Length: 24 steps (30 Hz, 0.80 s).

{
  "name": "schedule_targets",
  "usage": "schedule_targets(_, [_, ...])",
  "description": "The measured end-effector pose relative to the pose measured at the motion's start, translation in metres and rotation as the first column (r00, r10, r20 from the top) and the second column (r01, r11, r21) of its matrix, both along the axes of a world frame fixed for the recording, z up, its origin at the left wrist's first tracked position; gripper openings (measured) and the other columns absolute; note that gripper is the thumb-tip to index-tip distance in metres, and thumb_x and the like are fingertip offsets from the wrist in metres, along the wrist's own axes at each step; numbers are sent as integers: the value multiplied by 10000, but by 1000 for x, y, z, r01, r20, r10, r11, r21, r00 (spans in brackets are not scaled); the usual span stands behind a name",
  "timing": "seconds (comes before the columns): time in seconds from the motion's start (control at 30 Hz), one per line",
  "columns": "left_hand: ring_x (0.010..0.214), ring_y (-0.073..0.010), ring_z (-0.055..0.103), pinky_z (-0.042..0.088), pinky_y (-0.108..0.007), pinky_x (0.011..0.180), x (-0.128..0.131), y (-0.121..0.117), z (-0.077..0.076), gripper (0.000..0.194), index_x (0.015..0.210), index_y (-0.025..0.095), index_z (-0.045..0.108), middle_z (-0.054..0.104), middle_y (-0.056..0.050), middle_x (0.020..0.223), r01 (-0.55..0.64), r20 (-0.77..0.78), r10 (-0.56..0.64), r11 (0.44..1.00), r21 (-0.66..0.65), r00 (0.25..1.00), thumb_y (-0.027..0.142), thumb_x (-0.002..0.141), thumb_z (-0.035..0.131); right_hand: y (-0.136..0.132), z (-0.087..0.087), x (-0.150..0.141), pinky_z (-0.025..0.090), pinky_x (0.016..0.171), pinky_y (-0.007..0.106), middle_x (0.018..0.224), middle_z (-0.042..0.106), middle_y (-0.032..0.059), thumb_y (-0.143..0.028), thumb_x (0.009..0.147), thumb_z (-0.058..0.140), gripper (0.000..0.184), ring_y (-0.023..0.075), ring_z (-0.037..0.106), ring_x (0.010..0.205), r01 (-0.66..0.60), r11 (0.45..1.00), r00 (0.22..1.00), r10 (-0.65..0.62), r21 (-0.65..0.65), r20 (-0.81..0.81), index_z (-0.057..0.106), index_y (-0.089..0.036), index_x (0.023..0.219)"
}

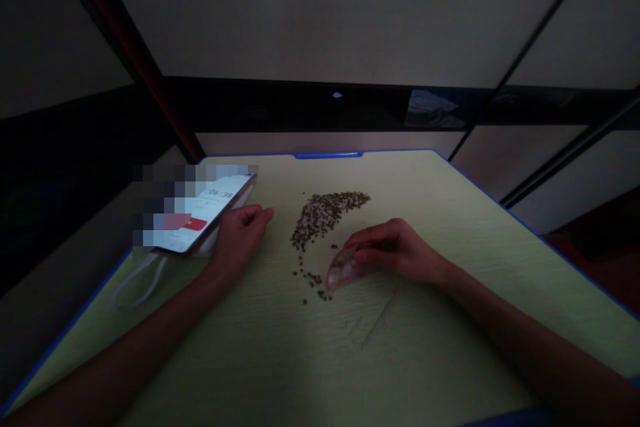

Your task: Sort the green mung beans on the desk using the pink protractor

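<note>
My right hand (395, 250) grips a small clear plastic cup (343, 268), fingers above and thumb on its near side. The cup is tilted low over the table, its rim facing left; what lies inside it is hard to make out. Left of the cup is a curved heap of small greenish-brown beans (327, 213), like mung beans. Several loose beans (314, 279) trail down beside the rim. My left hand (243, 230) rests in a loose fist on the table, left of the heap and next to a phone (200, 213).
The pale table (240, 347) has a blue edge and a blue handle (327, 155) at the back. The phone leans, its screen lit, partly blurred by pixels; a white loop strap (143, 287) lies below it. Cabinet panels (320, 20) stand close behind the table.
</note>
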<state>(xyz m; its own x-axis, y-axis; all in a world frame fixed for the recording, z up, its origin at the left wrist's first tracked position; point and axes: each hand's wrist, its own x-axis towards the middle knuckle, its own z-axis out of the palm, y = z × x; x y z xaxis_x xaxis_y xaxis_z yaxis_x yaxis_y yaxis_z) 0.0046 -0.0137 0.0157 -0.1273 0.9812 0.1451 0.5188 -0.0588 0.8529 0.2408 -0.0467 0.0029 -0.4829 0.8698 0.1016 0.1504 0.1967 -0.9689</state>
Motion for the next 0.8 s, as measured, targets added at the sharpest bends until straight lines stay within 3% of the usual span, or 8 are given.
schedule_targets(0.13, [385, -81, 284, 239, -236, 413, 0, -1, 1, 343, 420, 197, 318, 319, 66, 370, 1, 4, 0, 1000, -24, 1000, 292, 702, 488, 0, 2, 5, 524, 634, 245, 819, 702, 61, -174, 706, 626, 187, 141, 643, 689, -43, 999, 999, 43, 1, 2, 692, -126, 875])
schedule_targets(0.43, [391, -81, 297, 252, -237, 430, 0, 0, 1, 346, 421, 194, 318, 322, 68, 374, -1, -5, 1, 1000, -13, 1000, 284, 708, 489, 0, 3, -3, 519, 651, 249, 820, 702, 75, -156, 721, 612, 212, 143, 641, 701, -14, 1000, 999, 12, 25, 51, 672, -98, 916])
schedule_targets(0.8, [399, -84, 294, 248, -239, 429, -1, 0, -3, 343, 424, 196, 312, 313, 66, 379, 9, -9, -9, 1000, 11, 1000, 300, 703, 483, 1, 1, 3, 512, 664, 232, 859, 697, 60, -175, 738, 602, 195, 138, 643, 733, -98, 995, 994, 98, 14, 43, 683, -130, 910])
